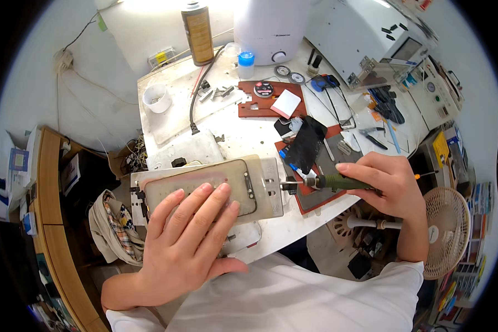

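My left hand (188,238) lies with its fingers stretched out over a flat, tan, translucent mat (265,205). A dark, rounded outline like a phone's frame (248,171) shows on the mat, partly covered by my fingers. Under it is a metal plate machine (140,182) at the near edge of the table. My right hand (393,182) grips a hand tool with a dark green handle (340,181) and a slim metal tip. That tip points left and meets a small black fitting at the plate's right end; whether they touch I cannot tell.
Dark phone screens (307,144) lie on a grey and red mat beyond the tool. Pliers (373,136) are farther right. A spray can (197,33), a white cup (156,98) and a blue-capped bottle (245,65) stand behind. A fan (445,232) is at the right.
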Demonstrator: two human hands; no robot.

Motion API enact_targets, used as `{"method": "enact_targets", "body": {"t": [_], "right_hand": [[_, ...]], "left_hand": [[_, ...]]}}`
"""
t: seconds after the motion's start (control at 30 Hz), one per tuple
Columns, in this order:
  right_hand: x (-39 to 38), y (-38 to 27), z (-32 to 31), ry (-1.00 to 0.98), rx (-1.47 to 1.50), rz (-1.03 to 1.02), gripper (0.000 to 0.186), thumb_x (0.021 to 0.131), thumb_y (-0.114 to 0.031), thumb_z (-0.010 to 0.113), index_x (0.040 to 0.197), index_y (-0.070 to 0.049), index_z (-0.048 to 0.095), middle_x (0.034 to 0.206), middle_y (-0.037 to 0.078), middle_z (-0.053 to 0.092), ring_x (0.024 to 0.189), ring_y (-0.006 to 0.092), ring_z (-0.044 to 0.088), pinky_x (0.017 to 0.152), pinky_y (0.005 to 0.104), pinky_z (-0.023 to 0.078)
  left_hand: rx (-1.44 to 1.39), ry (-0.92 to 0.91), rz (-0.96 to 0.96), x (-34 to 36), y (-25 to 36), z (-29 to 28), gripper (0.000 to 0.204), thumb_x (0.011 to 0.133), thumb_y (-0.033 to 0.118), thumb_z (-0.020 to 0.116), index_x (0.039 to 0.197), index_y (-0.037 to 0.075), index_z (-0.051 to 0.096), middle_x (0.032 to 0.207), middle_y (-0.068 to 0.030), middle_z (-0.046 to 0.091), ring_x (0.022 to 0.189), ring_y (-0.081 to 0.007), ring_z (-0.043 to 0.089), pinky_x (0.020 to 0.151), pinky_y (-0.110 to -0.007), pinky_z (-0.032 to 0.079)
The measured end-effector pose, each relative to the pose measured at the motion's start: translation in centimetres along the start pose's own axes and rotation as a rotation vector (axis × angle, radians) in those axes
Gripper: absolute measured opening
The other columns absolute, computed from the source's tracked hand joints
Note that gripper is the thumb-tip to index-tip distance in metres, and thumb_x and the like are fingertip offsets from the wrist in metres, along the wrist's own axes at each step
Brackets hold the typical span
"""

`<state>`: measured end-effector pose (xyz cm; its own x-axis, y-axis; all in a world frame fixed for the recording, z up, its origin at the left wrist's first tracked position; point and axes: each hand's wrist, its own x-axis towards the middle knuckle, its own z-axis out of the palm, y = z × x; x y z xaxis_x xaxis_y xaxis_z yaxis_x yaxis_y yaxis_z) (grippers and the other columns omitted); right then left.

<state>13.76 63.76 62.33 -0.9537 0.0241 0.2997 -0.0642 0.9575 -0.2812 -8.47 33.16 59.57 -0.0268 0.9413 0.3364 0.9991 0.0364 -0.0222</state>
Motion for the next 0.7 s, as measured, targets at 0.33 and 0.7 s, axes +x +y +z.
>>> {"method": "enact_targets", "body": {"t": [0.33, 0.7], "right_hand": [[2.2, 2.2, 0.0, -0.042, -0.022, -0.102, 0.052, 0.068, -0.009, 0.089, 0.119, -0.008, 0.079, 0.085, 0.006, 0.071, 0.067, 0.0216, 0.066, 0.056, 0.0326, 0.050], [2.9, 2.5, 0.1, -0.062, -0.030, -0.128, 0.050, 0.067, -0.003, 0.085, 0.117, -0.008, 0.081, 0.084, 0.005, 0.071, 0.066, 0.0199, 0.065, 0.054, 0.0318, 0.049]], "left_hand": [[-0.071, -0.044, -0.014, 0.5, -0.1, -0.2, 0.078, 0.090, 0.074, 0.057, 0.125, 0.005, 0.072, 0.139, -0.0194, 0.068, 0.128, -0.0357, 0.064, 0.114, -0.052, 0.041], [-0.059, -0.037, -0.005, 0.7, -0.5, -0.3, 0.076, 0.094, 0.075, 0.053, 0.123, 0.008, 0.074, 0.135, -0.0165, 0.071, 0.127, -0.0344, 0.063, 0.113, -0.052, 0.042]]}}
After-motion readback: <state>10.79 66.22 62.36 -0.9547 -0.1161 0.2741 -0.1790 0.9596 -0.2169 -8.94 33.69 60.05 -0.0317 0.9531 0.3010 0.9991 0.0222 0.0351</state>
